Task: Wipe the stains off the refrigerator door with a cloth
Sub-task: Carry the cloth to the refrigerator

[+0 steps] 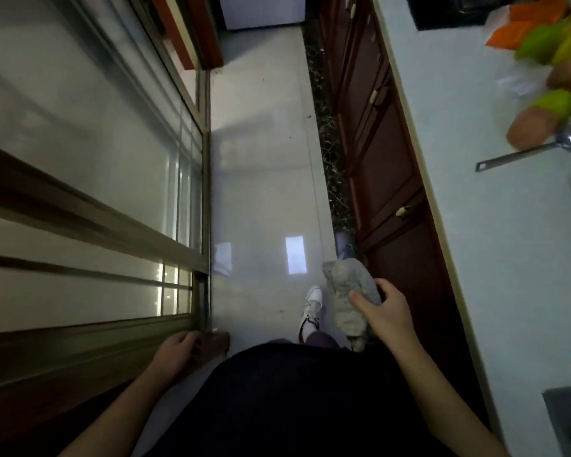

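My right hand (384,311) grips a crumpled grey cloth (348,293), which hangs in front of me over the floor, next to the dark wooden cabinets. My left hand (175,352) hangs low at my left side with its fingers curled and nothing in it, close to the bottom frame of a sliding glass door (96,179). A white appliance (261,9), possibly the refrigerator, stands at the far end of the aisle; only its lower part shows. No stains can be made out from here.
A narrow aisle of glossy light floor tiles (261,159) runs ahead between the glass door and the wooden base cabinets (386,166). The pale countertop (468,133) on the right holds fruit and vegetables (554,70) and a metal ladle (534,148). My white shoe (312,306) is below.
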A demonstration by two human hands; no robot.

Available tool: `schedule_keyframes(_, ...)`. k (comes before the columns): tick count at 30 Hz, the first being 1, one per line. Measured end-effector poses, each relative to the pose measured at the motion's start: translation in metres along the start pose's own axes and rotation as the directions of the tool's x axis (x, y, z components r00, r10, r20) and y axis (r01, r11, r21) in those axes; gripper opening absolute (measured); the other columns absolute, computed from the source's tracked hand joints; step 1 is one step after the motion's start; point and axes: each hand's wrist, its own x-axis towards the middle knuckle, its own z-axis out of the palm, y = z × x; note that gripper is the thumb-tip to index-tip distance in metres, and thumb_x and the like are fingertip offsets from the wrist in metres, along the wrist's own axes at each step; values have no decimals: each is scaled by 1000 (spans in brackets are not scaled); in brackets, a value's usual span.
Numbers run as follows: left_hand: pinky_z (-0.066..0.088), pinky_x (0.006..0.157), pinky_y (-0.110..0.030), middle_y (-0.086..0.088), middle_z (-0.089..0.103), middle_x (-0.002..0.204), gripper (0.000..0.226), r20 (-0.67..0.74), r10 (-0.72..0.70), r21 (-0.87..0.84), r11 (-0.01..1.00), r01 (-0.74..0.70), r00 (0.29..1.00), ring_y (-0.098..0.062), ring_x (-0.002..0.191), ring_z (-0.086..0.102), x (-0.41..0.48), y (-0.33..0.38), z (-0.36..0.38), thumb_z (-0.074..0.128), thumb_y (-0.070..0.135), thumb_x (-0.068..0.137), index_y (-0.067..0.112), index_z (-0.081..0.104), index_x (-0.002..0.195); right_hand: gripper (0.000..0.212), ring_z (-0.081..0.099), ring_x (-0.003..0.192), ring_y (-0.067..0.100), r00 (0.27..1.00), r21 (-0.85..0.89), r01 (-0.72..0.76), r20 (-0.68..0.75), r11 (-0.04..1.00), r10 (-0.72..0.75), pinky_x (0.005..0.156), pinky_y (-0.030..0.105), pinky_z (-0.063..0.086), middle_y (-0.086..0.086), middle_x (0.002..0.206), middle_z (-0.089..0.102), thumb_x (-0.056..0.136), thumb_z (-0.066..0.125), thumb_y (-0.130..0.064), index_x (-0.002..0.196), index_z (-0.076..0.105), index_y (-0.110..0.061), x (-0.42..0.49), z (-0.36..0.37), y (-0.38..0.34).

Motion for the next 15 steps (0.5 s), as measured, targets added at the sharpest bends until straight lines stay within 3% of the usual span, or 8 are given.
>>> schedule_keyframes(3, 55, 79, -46, -28, 71, 94, 35, -51, -50, -104, 994, 45, 997, -31, 76, 61, 6, 43, -12, 47, 20, 105, 11, 68, 77, 25, 69, 86, 7, 991, -18, 75, 111, 997, -73, 61, 13, 51, -6, 95, 72, 83, 82, -28, 103, 67, -23, 52, 1, -51)
schedule_keyframes(4, 55, 80, -46, -28, 72, 94, 35, -73, -57, -138, 989, 46, 996, -30, 76, 61, 17, 56, -16, 47, 21, 105, 11, 68, 78, 24, 68, 85, 5, 984, -27, 101, 150, 994, -96, 58, 10, 49, -8, 95, 72, 83, 82, -27, 102, 67, -23, 69, 2, -68)
schedule_keyframes(9, 47, 69, -37, -20, 70, 79, 33, -121, -98, -250, 966, 65, 988, -30, 70, 62, 56, 115, -30, 48, 18, 104, 2, 68, 83, 24, 64, 74, -6, 944, -95, 236, 257, 967, -205, 59, 10, 48, -9, 90, 71, 82, 84, -28, 98, 67, -21, 143, 13, -152)
schedule_keyframes(11, 47, 72, -40, -19, 70, 77, 32, -129, -118, -262, 962, 81, 985, -32, 73, 64, 75, 131, -34, 50, 18, 102, 2, 69, 81, 22, 63, 71, -10, 932, -97, 270, 276, 958, -234, 59, 7, 47, -9, 88, 70, 82, 83, -25, 96, 67, -20, 169, 20, -181)
schedule_keyframes(15, 53, 76, -48, -15, 75, 77, 36, -106, -127, -254, 962, 97, 986, -35, 74, 68, 122, 158, -52, 52, 28, 101, 6, 72, 81, 22, 68, 82, 4, 923, -118, 282, 302, 952, -236, 61, 11, 50, -6, 92, 72, 83, 83, -27, 97, 67, -20, 223, 37, -223)
